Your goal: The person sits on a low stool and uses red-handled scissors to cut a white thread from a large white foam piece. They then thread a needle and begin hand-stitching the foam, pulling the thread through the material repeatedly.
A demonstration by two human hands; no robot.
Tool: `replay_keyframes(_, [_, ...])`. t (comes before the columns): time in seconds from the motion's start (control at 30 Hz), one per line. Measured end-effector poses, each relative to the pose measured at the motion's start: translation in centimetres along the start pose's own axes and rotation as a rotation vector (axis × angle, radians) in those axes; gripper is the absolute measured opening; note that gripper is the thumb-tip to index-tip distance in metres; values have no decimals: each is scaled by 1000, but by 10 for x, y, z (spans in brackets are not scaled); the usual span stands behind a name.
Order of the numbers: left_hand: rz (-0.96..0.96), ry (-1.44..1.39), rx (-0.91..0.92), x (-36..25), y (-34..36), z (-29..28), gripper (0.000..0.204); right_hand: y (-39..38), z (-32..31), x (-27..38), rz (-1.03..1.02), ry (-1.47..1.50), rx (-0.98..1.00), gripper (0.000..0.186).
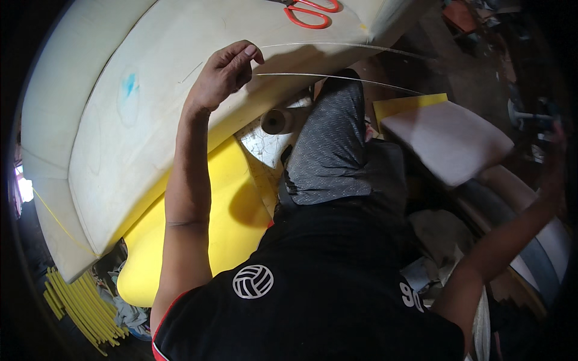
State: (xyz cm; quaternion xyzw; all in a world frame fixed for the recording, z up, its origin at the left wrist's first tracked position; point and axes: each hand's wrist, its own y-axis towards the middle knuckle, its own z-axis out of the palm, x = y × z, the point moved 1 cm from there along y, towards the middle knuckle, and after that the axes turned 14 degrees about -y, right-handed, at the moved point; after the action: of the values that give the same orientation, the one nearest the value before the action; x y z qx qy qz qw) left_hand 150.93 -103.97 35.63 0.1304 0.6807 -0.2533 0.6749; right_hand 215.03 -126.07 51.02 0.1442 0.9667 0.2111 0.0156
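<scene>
My left hand [227, 71] is raised over the pale upholstered cushion panel [162, 78], fingers curled in a pinch. From it two strands of whitish thread [337, 74] run off to the right, above my knee. A short, thin line, perhaps a needle or thread end, shows left of that hand against the panel. My right hand [557, 138] is stretched far out at the right rim, dark and smeared, so its fingers do not show clearly. Red-handled scissors [310, 15] lie on the panel beyond my left hand.
Yellow foam [198, 253] is below the panel, with a thread cone [277, 121] beside my leg. A pale pad [448, 141] with a yellow edge lies to the right. Yellow strips [84, 307] are stacked at lower left. Cloth lies beside me.
</scene>
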Motion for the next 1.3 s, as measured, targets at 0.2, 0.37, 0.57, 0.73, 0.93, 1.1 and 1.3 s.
replay_keyframes(0.2, [-11, 286, -20, -33, 7, 36, 34, -140, 163, 11, 375, 443, 512, 29])
replay_keyframes(0.37, [23, 452, 45, -64, 6, 73, 33, -110, 144, 242, 225, 736, 327, 26])
replay_keyframes(0.57, [117, 283, 106, -97, 2, 116, 30, -86, 105, 394, -166, 1410, 440, 27])
replay_keyframes(0.73, [209, 359, 98, -95, 8, 93, 32, -74, 91, 334, -145, 1253, 414, 26])
replay_keyframes(0.93, [213, 369, -35, -83, 17, 70, 31, -84, 90, 125, 418, 676, 57, 27])
replay_keyframes(1.1, [194, 390, -80, -74, 30, 56, 29, -116, 93, -76, 832, 1, -60, 44])
replay_keyframes(1.3, [124, 391, -64, -81, 30, 60, 33, -235, 119, -273, 867, -722, 260, 48])
